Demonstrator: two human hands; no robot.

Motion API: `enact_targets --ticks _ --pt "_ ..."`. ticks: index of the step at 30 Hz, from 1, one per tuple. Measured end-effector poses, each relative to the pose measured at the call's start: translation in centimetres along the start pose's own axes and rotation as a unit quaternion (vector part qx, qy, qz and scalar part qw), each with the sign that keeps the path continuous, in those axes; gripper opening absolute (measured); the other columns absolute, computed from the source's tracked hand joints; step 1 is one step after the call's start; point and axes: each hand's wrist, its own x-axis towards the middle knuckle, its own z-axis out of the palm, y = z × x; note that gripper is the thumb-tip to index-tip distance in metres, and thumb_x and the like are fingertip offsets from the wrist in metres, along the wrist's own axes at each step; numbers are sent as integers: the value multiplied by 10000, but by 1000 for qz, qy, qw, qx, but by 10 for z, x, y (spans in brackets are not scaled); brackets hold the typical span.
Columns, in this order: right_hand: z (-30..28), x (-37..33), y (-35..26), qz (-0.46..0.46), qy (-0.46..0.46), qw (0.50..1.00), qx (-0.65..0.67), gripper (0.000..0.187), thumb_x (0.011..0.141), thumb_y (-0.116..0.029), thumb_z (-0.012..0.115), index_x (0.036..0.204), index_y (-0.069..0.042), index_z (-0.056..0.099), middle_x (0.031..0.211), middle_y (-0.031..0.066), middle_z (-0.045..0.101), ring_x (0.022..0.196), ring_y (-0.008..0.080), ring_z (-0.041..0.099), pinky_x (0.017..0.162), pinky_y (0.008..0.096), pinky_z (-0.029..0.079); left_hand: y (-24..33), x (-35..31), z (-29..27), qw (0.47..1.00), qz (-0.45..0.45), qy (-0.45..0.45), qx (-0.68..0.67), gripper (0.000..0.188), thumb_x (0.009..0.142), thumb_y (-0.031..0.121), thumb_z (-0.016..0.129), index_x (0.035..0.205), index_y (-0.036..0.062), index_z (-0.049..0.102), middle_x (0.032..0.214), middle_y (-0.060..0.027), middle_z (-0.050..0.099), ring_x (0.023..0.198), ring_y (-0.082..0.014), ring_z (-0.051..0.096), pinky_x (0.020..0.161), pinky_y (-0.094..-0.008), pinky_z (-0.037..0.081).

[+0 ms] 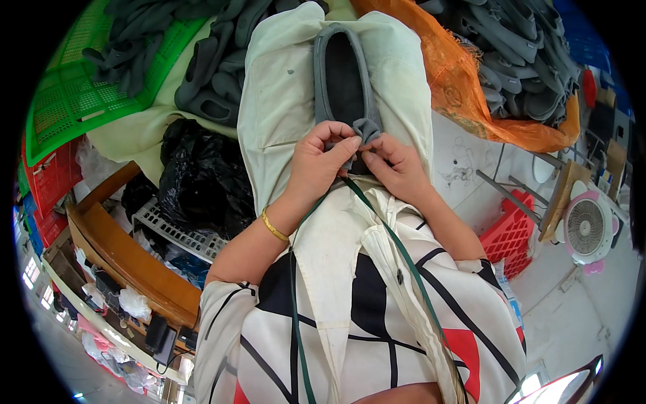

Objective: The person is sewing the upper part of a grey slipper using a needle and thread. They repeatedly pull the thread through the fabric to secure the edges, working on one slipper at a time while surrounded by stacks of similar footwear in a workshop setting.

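Observation:
A dark grey slip-on shoe (367, 64) lies lengthwise on my lap, its long opening facing up, over a pale greenish-white apron (276, 101). At its near end, a bunched bit of grey fabric (367, 129), bow-like in shape, stands up between my fingers. My left hand (321, 151) is closed, thumb and index finger pinching the bunch from the left. From the right, my right hand (398, 166) pinches the same end, also closed. The fingers partly hide that end of the shoe, so I cannot tell exactly how the fabric is attached.
Heaps of grey shoes lie in a green crate (67, 114) and on cloth at upper left, and in an orange sack (457, 101) at upper right. A black plastic bag (205, 175) and wooden bench (128, 256) are left. Right are a red crate (508, 236) and fan (585, 225).

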Motion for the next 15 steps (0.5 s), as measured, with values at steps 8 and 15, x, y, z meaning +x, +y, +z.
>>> enact_targets --ticks 8,15 --pt "-1 1 -5 19 -6 995 99 134 982 -1 555 1104 -13 611 912 -21 629 823 26 544 743 208 452 -1 -2 7 999 -23 21 -29 188 933 109 703 1087 19 644 881 -14 679 698 -45 608 602 -202 515" --pt "-6 2 3 8 -39 992 119 201 990 5 532 1169 -11 621 981 -29 633 913 28 544 813 208 448 0 -6 8 1000 0 26 7 198 916 92 722 1075 10 639 843 -6 673 664 -45 596 586 -187 487"
